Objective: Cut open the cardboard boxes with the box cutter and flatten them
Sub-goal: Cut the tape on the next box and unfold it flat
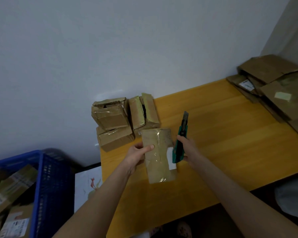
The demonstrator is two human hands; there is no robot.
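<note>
Left hand (137, 154) gripping taped cardboard box (159, 155) above wooden table (222, 134), right hand (187, 148) clasping green box cutter (180, 141), blade out

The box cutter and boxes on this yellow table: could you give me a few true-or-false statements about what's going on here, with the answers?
1. The right hand holds the green box cutter with its blade pointing away from the person. True.
2. The left hand is empty. False: it grips a taped cardboard box held above the yellow table.
3. Flattened cardboard is piled at the table's far right. True.
4. The blue crate stands on the table. False: it stands off the table, to the person's left, with boxes inside.
5. The blade is cutting into the held box. False: the blade sticks up clear of it.
</note>
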